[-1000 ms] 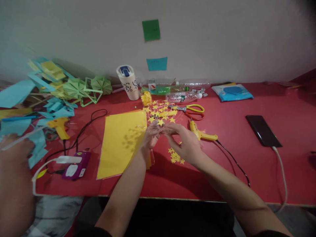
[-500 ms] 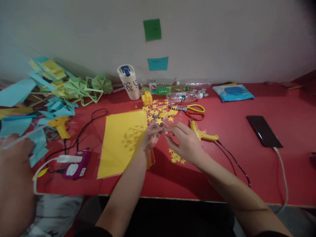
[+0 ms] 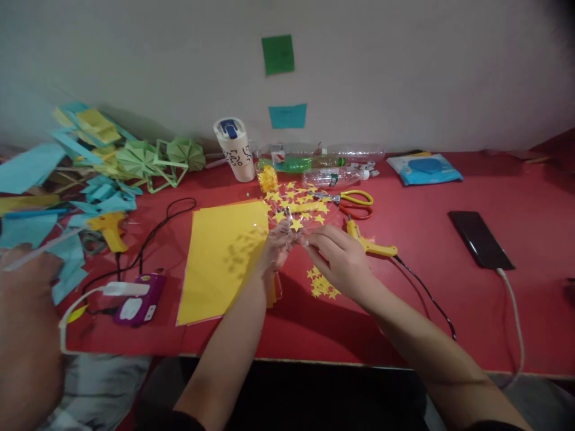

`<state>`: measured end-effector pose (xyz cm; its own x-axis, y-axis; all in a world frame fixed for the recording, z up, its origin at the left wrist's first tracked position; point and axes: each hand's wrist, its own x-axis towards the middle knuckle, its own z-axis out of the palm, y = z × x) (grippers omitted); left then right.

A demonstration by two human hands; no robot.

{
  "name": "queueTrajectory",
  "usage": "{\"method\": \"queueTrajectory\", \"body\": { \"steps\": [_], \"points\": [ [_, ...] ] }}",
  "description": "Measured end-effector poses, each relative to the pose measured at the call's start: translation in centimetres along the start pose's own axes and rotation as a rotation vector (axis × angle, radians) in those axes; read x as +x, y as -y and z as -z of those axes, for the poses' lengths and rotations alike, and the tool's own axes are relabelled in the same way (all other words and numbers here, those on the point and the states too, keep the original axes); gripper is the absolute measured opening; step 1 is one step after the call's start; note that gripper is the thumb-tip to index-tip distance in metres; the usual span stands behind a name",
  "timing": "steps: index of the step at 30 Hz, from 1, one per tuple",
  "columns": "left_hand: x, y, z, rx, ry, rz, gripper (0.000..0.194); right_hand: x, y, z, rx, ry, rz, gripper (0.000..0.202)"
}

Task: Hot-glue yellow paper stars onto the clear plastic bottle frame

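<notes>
My left hand is closed around the narrow base of a clear plastic piece dotted with yellow stars, which spreads out above the fingers. At that base, the fingertips of my right hand are pinched together; whatever lies between them is too small to make out. Loose yellow paper stars lie on the red table below my right hand. Just right of it rests a yellow glue gun. Scissors with yellow and red handles lie behind. Yellow paper sheets are left of my left hand.
Clear and green bottles lie along the wall beside a white tumbler. At left are paper crafts, a second glue gun, a purple power strip and another person's arm. A phone and wipes pack are right.
The star-covered plastic piece has shifted slightly right and tilted in my left hand. My right fingertips have drawn closer together at its base.
</notes>
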<state>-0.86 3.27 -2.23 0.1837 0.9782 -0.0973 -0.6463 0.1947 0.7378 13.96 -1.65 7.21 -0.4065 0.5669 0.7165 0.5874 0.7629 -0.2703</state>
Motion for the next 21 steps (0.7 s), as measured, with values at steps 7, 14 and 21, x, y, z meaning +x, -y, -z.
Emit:
{"method": "queueTrajectory", "body": {
  "steps": [7, 14, 21],
  "points": [
    [-0.3, -0.8, -0.1, -0.016, -0.017, -0.011, 0.021, 0.4, -0.3, 2.2, 0.075, -0.043, -0.014, 0.029],
    [-0.3, -1.1, -0.4, -0.035, -0.037, 0.007, 0.032, 0.4, -1.8, 2.7, 0.031, 0.288, 0.119, 0.03],
    [-0.1, -0.8, -0.2, -0.027, -0.072, -0.033, 0.021, -0.1, -1.5, 0.8, -0.012, 0.256, 0.095, 0.024]
  ]
}}
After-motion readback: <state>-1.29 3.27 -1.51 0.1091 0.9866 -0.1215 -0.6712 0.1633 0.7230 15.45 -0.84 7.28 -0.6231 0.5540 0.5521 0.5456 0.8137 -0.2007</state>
